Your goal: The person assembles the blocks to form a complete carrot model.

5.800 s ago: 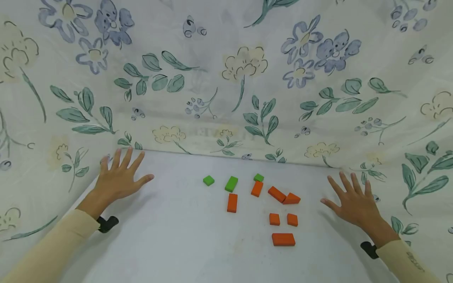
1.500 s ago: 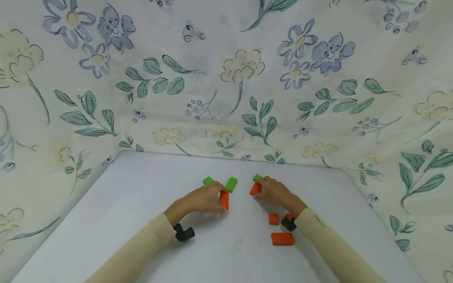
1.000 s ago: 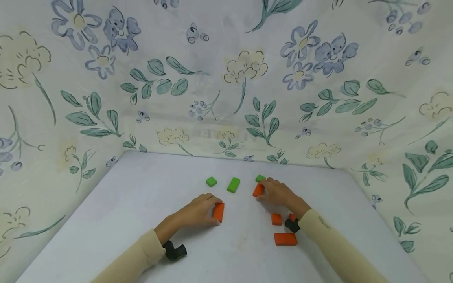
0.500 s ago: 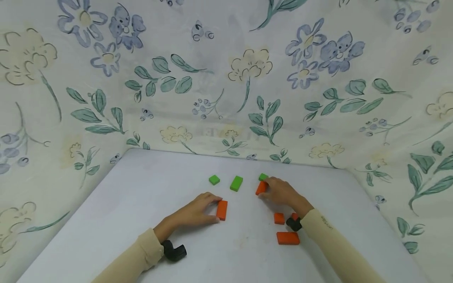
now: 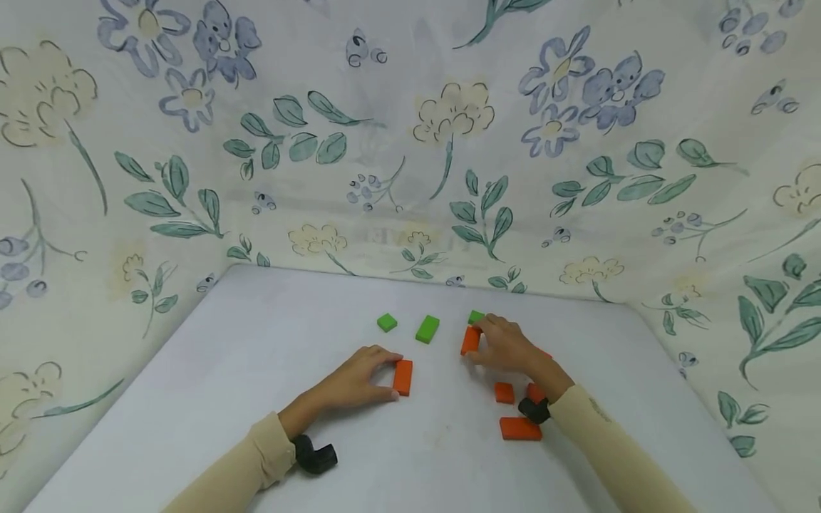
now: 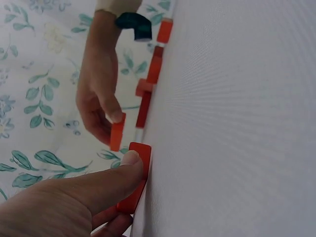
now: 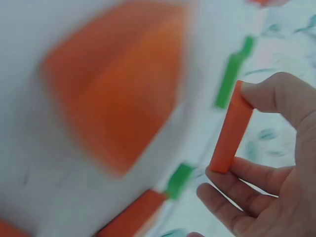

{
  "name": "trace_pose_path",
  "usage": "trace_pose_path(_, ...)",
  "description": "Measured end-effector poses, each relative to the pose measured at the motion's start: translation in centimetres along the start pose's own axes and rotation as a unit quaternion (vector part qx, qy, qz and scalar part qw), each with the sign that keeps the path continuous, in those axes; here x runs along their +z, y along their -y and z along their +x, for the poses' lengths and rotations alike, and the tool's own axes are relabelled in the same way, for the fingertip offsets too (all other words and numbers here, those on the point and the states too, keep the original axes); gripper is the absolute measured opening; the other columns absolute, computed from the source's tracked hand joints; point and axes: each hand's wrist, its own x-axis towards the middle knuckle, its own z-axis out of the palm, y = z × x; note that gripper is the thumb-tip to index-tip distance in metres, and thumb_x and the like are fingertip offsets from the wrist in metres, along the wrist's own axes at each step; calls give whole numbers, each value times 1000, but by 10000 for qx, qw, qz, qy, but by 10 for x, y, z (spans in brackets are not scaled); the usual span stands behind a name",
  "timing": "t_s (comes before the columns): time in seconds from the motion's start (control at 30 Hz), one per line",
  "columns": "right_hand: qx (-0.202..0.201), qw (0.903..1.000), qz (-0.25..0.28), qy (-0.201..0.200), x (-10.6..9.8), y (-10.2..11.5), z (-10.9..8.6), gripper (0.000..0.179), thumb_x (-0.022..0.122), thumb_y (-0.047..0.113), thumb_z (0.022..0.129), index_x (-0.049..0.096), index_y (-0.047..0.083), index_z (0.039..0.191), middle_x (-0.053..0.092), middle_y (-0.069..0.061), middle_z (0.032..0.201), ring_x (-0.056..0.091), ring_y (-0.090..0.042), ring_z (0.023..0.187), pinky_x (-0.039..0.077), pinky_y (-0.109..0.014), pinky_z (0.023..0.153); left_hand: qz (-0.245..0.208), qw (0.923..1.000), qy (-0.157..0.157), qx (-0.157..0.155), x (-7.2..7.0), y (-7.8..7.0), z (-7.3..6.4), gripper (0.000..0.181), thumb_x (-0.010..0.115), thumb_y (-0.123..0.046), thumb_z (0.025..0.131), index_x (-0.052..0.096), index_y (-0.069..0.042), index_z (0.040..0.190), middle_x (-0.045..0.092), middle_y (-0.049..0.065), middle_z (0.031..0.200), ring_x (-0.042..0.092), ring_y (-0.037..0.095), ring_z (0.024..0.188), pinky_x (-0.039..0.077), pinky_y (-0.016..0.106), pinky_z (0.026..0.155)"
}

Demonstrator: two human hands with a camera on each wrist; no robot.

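The left hand (image 5: 359,377) pinches a long orange block (image 5: 403,377) between thumb and fingers, down at the white table (image 5: 276,320). The right hand (image 5: 509,345) pinches another orange block (image 5: 471,341), and that one is up off the table. A little green block (image 5: 476,317) is just behind it. A square green block (image 5: 387,323) and a longer green block (image 5: 427,329) lie farther back than the left hand's block. A small orange block (image 5: 504,392) and a big orange block (image 5: 520,428) lie near the right sleeve (image 5: 609,434).
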Motion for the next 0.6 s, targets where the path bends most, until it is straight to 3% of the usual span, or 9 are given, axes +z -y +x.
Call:
trace_pose_path(0.13,-300,9969,728,-66,-4,21,-19,58,75,35,86,58,5,131,58,-8,127,53,-27,117,47,-48,100,-23,10000,2,-38,-1,-2,0,64,80,-38,84,57,-17,140,58,1,136,48,23,128,42,49,108)
trace_pose_path(0.3,-846,9881,1280,-64,2,45,-35,52,76,27,87,57,6,131,57,-4,119,60,-22,109,55,-36,90,2,9999,40,-108,-5,-2,3,64,80,-38,84,56,-20,141,57,0,138,47,23,130,41,49,109)
trace_pose_path(0.47,-1319,9872,901,7,25,57,-36,53,75,28,87,57,4,130,56,-3,115,60,-16,101,55,-30,88,-30,9998,49,-188,-5,-2,4,63,80,-38,84,57,-22,140,57,0,138,46,23,130,41,50,109)
trace_pose_path(0.6,-1499,9875,491,-24,42,57,-35,56,76,36,87,58,4,131,58,-2,115,54,-13,99,53,-29,88,-66,9999,80,-77,-2,-2,3,63,80,-39,83,57,-22,139,57,-1,137,46,23,130,41,50,108)
